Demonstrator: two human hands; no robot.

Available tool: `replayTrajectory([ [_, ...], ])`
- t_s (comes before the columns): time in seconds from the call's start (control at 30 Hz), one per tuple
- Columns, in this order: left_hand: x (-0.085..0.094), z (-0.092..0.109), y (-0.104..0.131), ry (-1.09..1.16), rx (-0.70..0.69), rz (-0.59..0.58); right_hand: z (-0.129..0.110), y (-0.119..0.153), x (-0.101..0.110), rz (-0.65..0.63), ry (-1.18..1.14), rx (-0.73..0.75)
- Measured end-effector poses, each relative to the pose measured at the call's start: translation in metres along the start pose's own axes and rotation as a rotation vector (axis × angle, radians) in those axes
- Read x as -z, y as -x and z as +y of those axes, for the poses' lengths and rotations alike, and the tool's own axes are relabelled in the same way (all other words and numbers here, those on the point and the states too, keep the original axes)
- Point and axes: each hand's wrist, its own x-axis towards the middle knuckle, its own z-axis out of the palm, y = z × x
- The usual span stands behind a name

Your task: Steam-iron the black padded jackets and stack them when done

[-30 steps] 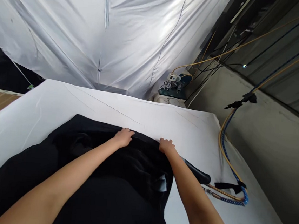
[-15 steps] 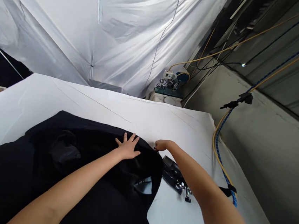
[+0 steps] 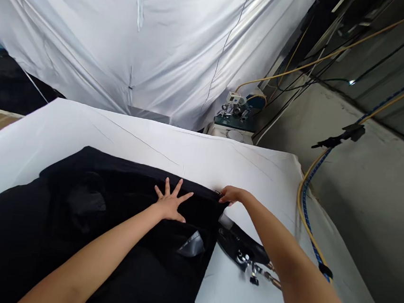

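Left hand (image 3: 171,206) lies flat, fingers splayed, on the black garment (image 3: 11,233); the right hand (image 3: 231,195), curled closed, pinches its far-right corner. Its long edge slants rightward and nearer across the white worktop (image 3: 257,169). Grey label (image 3: 193,246): unreadable.

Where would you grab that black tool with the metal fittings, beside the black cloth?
Probably around the middle of the long, smooth upper bar, coming from above: it runs along the black tool like a handle. I'd avoid the end where metal fittings crowd together, near the right forearm.
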Motion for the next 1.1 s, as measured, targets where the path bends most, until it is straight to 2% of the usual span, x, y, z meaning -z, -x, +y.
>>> replayTrajectory([
  [0.1,-0.002,0.003,0.0,0.001,0.005,0.036,0.005,0.003,-0.007,-0.037,-0.081,-0.014],
  [0.23,-0.007,0.012,-0.001,-0.014,0.045,0.166,0.001,0.01,-0.004,0.068,-0.01,-0.109],
  [0.33,-0.009,0.017,-0.006,-0.03,0.072,0.121,0.006,0.036,0.006,0.141,0.057,-0.14],
  [0.4,-0.008,0.018,-0.01,-0.025,0.078,0.048,0.016,0.062,0.003,0.025,0.016,-0.067],
  [0.47,-0.007,0.018,-0.013,-0.017,0.084,0.003,0.026,0.087,-0.012,-0.171,-0.086,0.055],
  [0.53,-0.006,0.018,-0.013,-0.01,0.089,-0.004,0.033,0.104,-0.036,-0.265,-0.229,0.16],
  [0.63,-0.004,0.019,-0.008,0.007,0.084,0.022,0.04,0.115,-0.068,-0.145,-0.406,0.2],
  [0.7,-0.003,0.019,-0.002,0.016,0.056,0.06,0.046,0.117,-0.071,-0.053,-0.423,0.147],
  [0.8,-0.004,0.019,0.006,0.013,-0.02,0.122,0.055,0.121,-0.044,0.069,-0.32,0.01],
  [0.9,-0.008,0.02,0.008,-0.011,-0.019,0.086,0.053,0.125,-0.003,0.255,-0.127,-0.085],
  [1.0,-0.011,0.023,0.005,-0.042,0.018,0.048,0.033,0.118,0.027,0.367,0.015,-0.041],
  [1.1,-0.01,0.022,0.006,-0.056,0.019,0.044,-0.001,0.095,0.038,0.388,0.057,0.032],
])
